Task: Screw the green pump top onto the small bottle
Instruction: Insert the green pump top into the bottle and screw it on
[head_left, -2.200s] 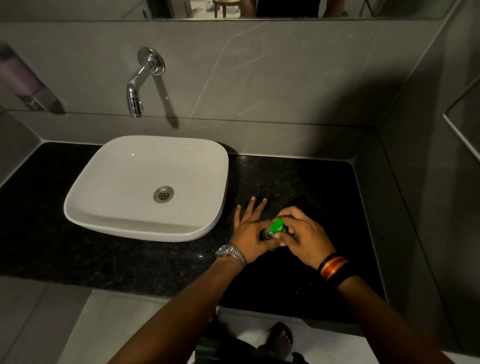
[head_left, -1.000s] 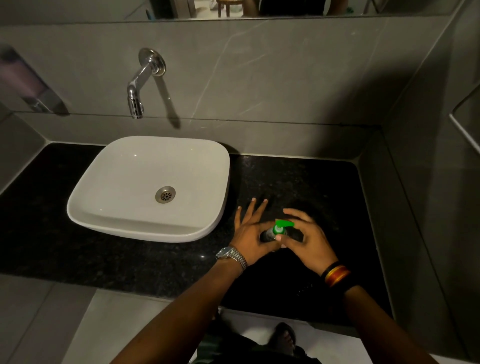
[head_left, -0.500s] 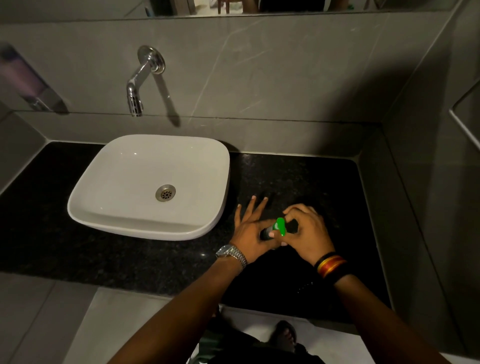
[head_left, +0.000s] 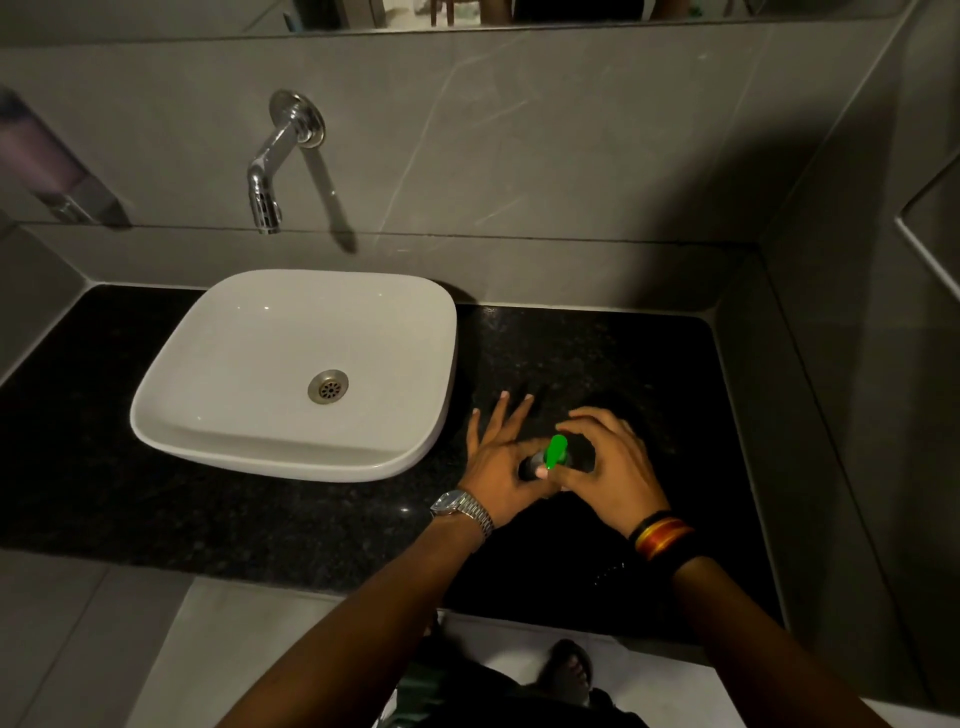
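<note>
- Head view looks down on a black stone table (head_left: 311, 525) with a white basin (head_left: 260, 431) at the left and both hands working just right of it.
- The small bottle (head_left: 531, 466) stands on the table between the hands; it is dark, and only a sliver of it shows.
- The left hand (head_left: 501, 467) presses thumb and palm against the bottle's side, with its fingers fanned out straight toward the wall.
- The right hand (head_left: 613, 465) curls over the green pump top (head_left: 556, 451), thumb and fingertips pinching around its collar.
- The pump top sits on the bottle's neck; whether the thread is fully seated cannot be told.
- Against half a second ago, the green nozzle now points up and away from the person as a narrow upright strip, where before it showed as a shorter blob turned more to the side.
- A second ago the nozzle lay flat, pointing right; so the top has gone on turning.
- The right hand's fingers have opened a little over the top, with the wrist rolled outward.
- The left hand, the bottle and the basin stand where they stood.
- A metal watch (head_left: 462, 512) sits on the left wrist, and striped bangles (head_left: 662, 535) on the right.
</note>
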